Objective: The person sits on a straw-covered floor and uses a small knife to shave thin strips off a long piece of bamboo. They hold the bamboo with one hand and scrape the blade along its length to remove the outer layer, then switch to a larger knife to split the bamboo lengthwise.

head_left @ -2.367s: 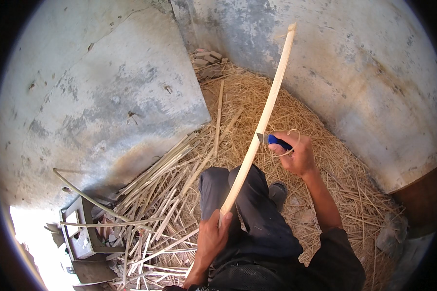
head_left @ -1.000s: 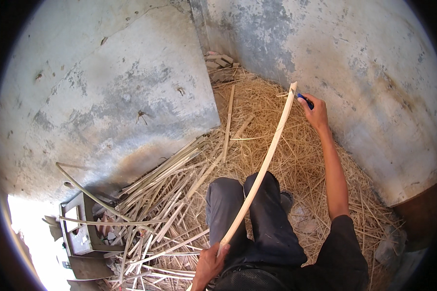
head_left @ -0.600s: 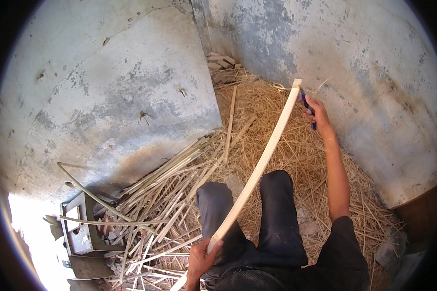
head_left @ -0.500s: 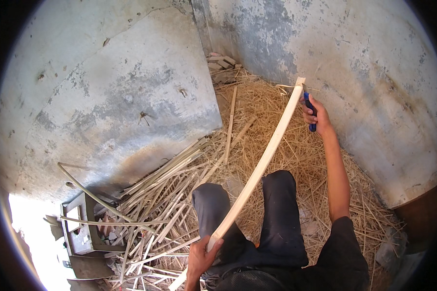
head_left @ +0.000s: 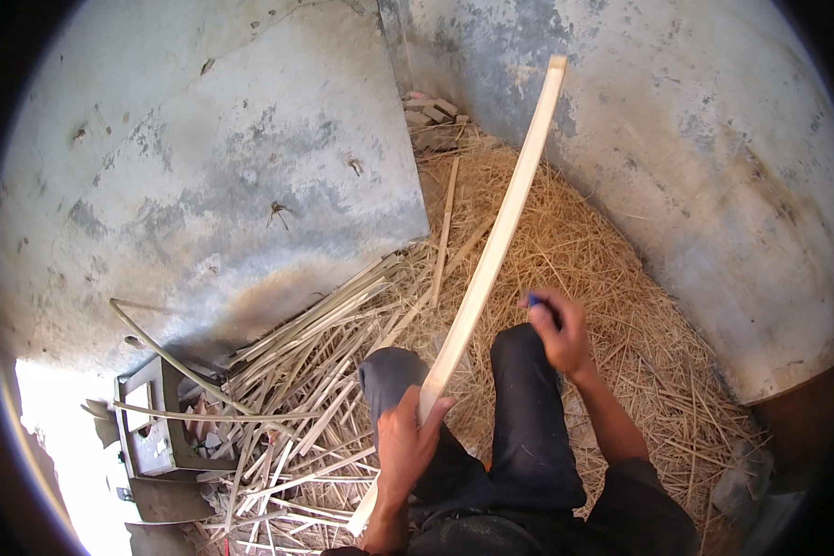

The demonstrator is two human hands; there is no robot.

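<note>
A long, pale bamboo strip (head_left: 498,243) slants up and away between my knees, its far tip in front of the right-hand wall. My left hand (head_left: 410,440) is wrapped round its lower part, and the near end shows beneath the wrist. To the right of the strip, above my right knee, my right hand (head_left: 561,331) is closed round a knife with a blue and black handle (head_left: 534,300). Only a bit of the blue handle shows; I cannot make out the blade. The knife is apart from the strip.
Curly shavings (head_left: 574,232) cover the floor ahead and to the right. Many cut strips (head_left: 315,343) lie heaped at the left. A grey box-like frame (head_left: 157,435) stands at far left. Worn walls (head_left: 204,167) rise close in front, with bricks (head_left: 431,113) in the corner.
My right hand has come down and toward me with the knife, away from the strip's far end. The strip now reaches farther up; my left hand has moved slightly up and right.
</note>
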